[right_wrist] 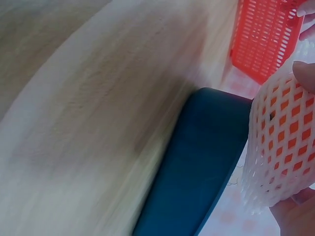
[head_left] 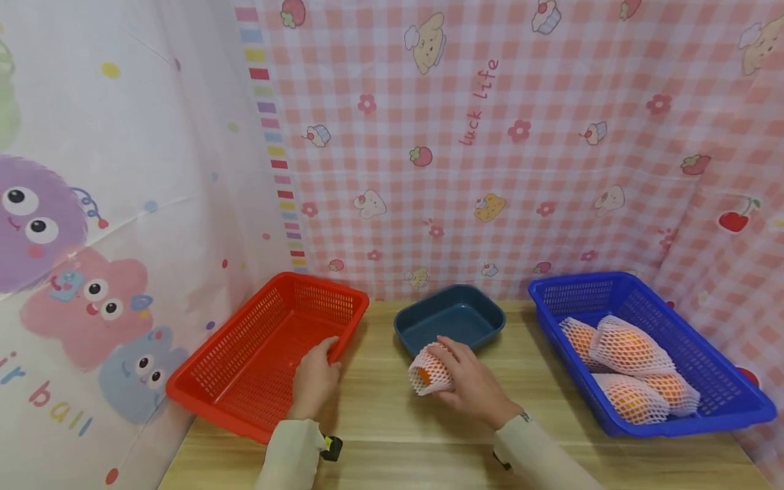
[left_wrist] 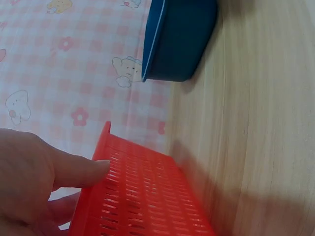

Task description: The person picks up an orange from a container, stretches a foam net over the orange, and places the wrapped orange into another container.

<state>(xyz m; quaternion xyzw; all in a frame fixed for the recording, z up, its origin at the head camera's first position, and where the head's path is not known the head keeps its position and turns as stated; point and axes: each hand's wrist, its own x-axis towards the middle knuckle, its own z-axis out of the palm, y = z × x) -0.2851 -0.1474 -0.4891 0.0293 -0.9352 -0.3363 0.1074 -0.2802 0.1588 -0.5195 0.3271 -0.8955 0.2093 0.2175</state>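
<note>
My left hand (head_left: 314, 382) grips the right rim of a red plastic basket (head_left: 208, 352), its thumb over the perforated outer wall in the left wrist view. Nothing lies in the part of the basket that shows. In my right hand (head_left: 476, 389) is an orange (right_wrist: 290, 130) wrapped in a white foam net, held with the thumb on one side and fingers on the other. The net's near end gapes, showing orange skin. This fruit is held up in front of the near-left corner of a dark blue tub (head_left: 450, 320), overlapping it in the head view.
On the right, a blue plastic basket (head_left: 731, 401) holds several net-wrapped fruits (head_left: 631, 345). All the containers stand on a light wood-grain table (head_left: 392, 422). Pink checked cloth (head_left: 392, 136) hangs behind, and a white printed cloth (head_left: 202, 170) hangs at the left.
</note>
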